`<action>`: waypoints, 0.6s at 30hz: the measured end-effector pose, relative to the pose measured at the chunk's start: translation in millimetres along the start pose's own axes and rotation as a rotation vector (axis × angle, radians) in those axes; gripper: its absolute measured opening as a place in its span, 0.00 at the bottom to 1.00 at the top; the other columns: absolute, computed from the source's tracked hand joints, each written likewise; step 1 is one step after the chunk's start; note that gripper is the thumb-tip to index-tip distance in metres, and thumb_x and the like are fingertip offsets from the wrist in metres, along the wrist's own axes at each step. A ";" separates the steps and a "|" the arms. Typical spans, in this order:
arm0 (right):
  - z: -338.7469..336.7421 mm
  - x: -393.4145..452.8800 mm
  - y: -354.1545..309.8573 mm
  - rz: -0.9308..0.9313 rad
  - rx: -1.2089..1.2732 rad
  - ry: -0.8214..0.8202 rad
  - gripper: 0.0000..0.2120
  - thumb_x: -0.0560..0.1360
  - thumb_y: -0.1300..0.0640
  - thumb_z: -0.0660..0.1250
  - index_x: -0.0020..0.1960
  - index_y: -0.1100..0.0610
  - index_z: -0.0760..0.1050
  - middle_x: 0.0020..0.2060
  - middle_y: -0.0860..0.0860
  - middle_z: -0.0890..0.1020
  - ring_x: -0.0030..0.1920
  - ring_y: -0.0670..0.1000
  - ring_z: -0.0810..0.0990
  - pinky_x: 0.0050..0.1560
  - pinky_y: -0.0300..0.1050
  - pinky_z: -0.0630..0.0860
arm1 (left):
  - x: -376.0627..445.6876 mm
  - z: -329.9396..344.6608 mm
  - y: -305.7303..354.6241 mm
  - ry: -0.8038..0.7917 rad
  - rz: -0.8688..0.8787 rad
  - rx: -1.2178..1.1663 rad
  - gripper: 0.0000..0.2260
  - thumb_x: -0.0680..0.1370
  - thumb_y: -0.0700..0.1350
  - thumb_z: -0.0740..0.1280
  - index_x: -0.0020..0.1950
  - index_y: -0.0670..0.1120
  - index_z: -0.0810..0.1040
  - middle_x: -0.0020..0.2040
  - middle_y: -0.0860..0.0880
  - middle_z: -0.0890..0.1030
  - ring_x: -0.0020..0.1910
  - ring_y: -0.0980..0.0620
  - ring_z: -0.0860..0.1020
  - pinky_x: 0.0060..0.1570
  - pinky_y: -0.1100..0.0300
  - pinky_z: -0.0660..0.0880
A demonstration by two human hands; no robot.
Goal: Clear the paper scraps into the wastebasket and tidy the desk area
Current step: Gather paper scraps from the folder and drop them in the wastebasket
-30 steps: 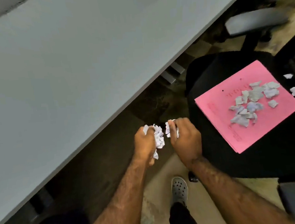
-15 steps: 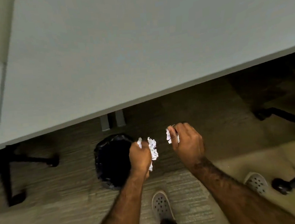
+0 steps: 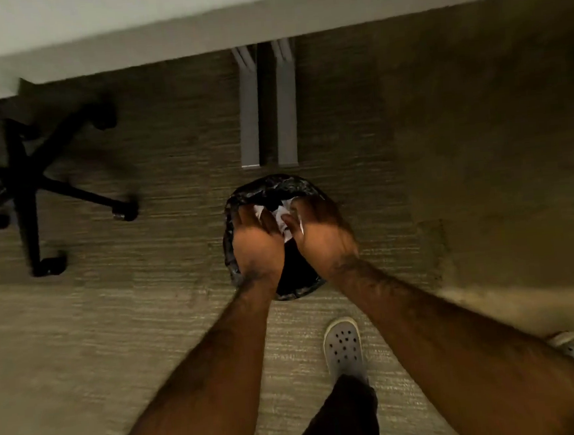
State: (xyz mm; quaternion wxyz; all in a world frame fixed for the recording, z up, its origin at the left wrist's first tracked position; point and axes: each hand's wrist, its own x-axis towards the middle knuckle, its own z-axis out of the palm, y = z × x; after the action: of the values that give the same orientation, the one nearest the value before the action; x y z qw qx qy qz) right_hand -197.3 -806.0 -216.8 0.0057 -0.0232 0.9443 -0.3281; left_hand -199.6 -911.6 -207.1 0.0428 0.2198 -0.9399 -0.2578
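Observation:
A round wastebasket (image 3: 269,187) lined with a black bag stands on the carpet just in front of the desk legs. Both my hands are over its mouth. My left hand (image 3: 254,240) is curled with a bit of white paper showing at its fingertips. My right hand (image 3: 321,233) is curled beside it, with white paper scraps (image 3: 284,217) showing between the two hands. The picture is blurred, so how much paper each hand holds is hidden.
The white desk (image 3: 160,18) runs along the top edge, with two grey legs (image 3: 266,105) just behind the basket. A black swivel chair base (image 3: 31,175) with casters sits at the left. My grey clogs (image 3: 344,346) stand on the carpet below.
My view swung from the pink folder on the chair down to the floor. Both hands carried the scraps left and forward, from beside the wastebasket to directly over its mouth.

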 end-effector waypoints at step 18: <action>4.2 -5.6 -16.9 -0.006 -0.134 -0.403 0.32 0.77 0.36 0.38 0.77 0.46 0.55 0.78 0.52 0.54 0.77 0.58 0.50 0.73 0.65 0.49 | -12.9 -10.8 -33.0 -0.233 0.139 0.375 0.29 0.80 0.54 0.45 0.78 0.43 0.51 0.79 0.44 0.52 0.78 0.44 0.50 0.74 0.43 0.51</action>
State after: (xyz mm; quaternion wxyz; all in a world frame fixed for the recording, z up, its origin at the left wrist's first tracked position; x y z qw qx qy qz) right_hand -190.9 -821.6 -209.5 0.1918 -0.0915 0.9437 -0.2534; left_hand -173.0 -936.4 -214.0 -0.0899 0.1277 -0.9828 -0.0986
